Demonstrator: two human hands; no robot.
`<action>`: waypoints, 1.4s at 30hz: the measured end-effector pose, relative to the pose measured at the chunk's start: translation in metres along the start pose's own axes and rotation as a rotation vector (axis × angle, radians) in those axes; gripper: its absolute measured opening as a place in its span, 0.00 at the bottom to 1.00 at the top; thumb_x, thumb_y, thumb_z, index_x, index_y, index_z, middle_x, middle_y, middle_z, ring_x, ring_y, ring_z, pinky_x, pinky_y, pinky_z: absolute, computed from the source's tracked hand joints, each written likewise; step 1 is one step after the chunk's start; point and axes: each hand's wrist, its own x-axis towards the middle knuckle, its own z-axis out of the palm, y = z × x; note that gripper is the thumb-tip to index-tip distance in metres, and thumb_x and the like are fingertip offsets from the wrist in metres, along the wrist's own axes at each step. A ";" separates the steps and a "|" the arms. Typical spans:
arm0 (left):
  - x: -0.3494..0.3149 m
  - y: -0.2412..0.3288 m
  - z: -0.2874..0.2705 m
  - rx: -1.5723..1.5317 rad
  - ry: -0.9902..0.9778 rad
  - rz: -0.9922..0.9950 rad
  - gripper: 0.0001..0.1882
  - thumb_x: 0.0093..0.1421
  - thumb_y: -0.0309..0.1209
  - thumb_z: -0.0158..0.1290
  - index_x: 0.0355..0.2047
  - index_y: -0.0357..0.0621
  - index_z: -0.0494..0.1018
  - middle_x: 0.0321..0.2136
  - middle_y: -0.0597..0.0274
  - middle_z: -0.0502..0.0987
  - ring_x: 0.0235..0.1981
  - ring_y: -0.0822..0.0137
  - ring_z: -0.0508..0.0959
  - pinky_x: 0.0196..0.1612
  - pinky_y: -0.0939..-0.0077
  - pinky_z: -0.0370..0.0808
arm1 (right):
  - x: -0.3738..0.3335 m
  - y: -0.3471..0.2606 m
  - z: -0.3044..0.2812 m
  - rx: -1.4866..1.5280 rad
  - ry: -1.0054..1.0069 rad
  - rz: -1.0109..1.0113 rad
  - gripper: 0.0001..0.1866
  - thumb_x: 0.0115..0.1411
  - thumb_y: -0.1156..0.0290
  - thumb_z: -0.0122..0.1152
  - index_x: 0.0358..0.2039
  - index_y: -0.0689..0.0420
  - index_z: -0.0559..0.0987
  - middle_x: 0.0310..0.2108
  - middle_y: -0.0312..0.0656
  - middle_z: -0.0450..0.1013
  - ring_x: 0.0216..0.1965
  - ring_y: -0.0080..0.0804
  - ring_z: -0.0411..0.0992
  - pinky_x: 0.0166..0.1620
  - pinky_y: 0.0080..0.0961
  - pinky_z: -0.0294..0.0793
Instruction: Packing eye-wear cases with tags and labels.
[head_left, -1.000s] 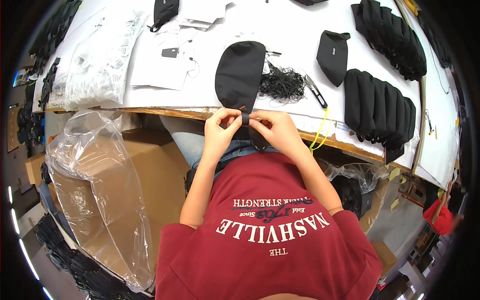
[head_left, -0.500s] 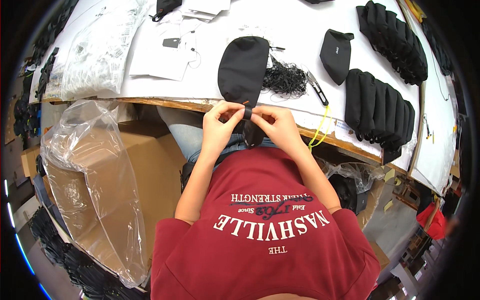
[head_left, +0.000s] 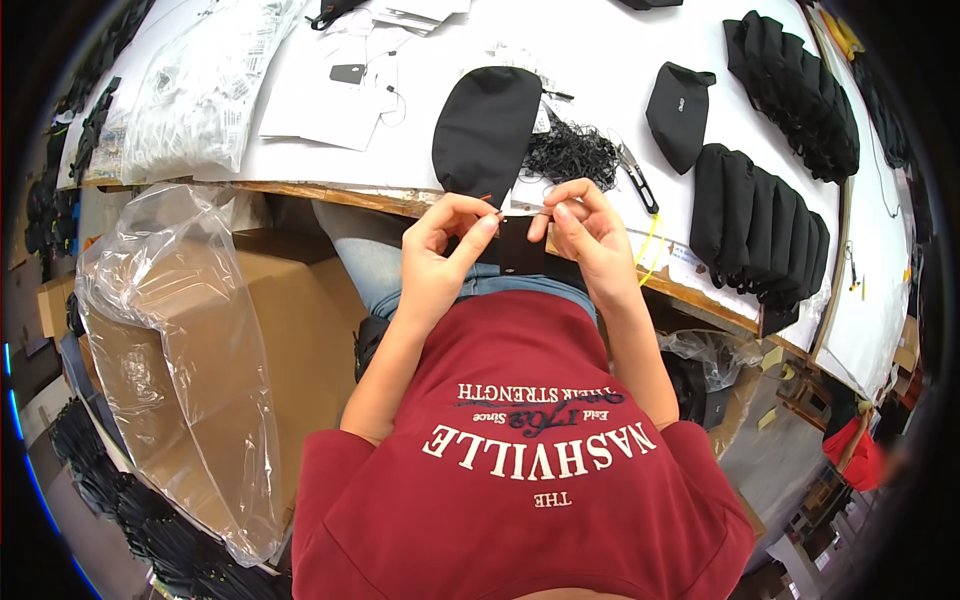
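Left grip (head_left: 445, 235) seemingly pinching black pouch (head_left: 487, 125), maroon shirt (head_left: 520, 345), upside-down white lettering (head_left: 527, 463)

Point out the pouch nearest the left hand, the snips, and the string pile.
Pouch (head_left: 486, 128): head view, middle of its black body.
Snips (head_left: 642, 191): head view, on the dark handle.
String pile (head_left: 572, 156): head view, middle of the tangle.

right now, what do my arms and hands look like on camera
Your left hand and right hand are both bare: no gloves, and no ring, watch or bracelet shows. Your forearms are uncovered too. The short sleeves are plain dark red, part of a T-shirt with pale and dark lettering across its front.
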 end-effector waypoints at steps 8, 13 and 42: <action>-0.005 -0.003 0.004 -0.035 -0.173 -0.014 0.03 0.57 0.25 0.54 0.30 0.38 0.72 0.20 0.75 0.67 0.21 0.85 0.60 0.24 0.89 0.55 | 0.002 0.008 0.019 0.010 -0.038 -0.112 0.06 0.63 0.73 0.52 0.39 0.57 0.67 0.22 0.29 0.64 0.23 0.13 0.59 0.27 0.12 0.57; -0.005 -0.004 0.005 -0.135 -0.196 -0.052 0.04 0.57 0.26 0.54 0.29 0.38 0.72 0.21 0.74 0.69 0.22 0.86 0.61 0.24 0.89 0.56 | 0.000 0.006 0.021 0.046 -0.076 -0.105 0.07 0.62 0.73 0.54 0.39 0.57 0.67 0.22 0.27 0.64 0.24 0.11 0.59 0.28 0.11 0.56; -0.008 0.021 -0.015 -0.047 -0.610 0.025 0.04 0.53 0.24 0.56 0.25 0.36 0.73 0.22 0.65 0.73 0.26 0.74 0.71 0.31 0.80 0.66 | 0.049 0.035 -0.015 -0.032 0.088 0.338 0.12 0.63 0.60 0.52 0.36 0.56 0.73 0.18 0.30 0.64 0.14 0.13 0.58 0.19 0.11 0.57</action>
